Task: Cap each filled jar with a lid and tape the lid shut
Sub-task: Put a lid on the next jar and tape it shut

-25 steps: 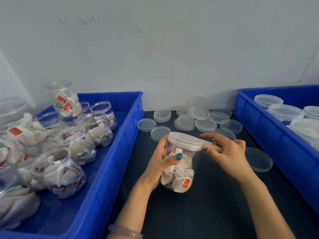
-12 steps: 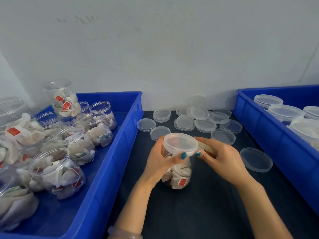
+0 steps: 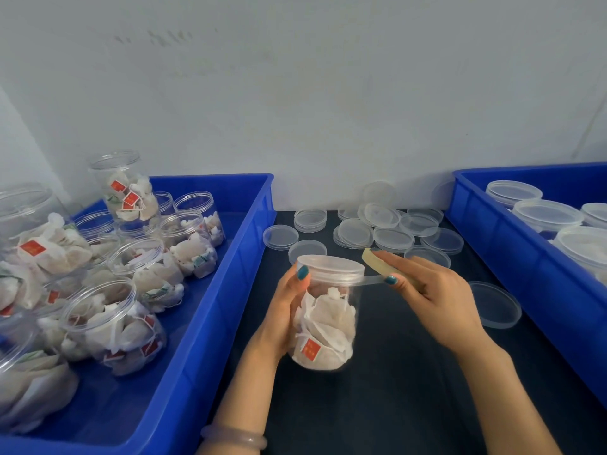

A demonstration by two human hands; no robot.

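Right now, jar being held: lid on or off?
On. The lid sits over the mouth of the jar; a strip of tape runs from its rim to the roll in the right hand.

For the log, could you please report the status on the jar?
Left hand grips jar, lid on. Right hand holds tape roll, strip stretched to lid rim. Nothing in the way.

We logged these colours: left bin [image 3: 230, 290] and right bin [image 3: 492, 257] were plain bright blue; table [image 3: 394, 389] near-black navy; jar [image 3: 356, 310] clear, its sachets [image 3: 331, 320] white, one tag [image 3: 310, 349] red with pale print; lid [image 3: 331, 266] frosted, colourless; tape roll [image 3: 372, 259] pale yellow; fingernails [image 3: 303, 272] teal; bracelet [image 3: 233, 438] milky pinkish grey; wall [image 3: 328, 110] greyish off-white.
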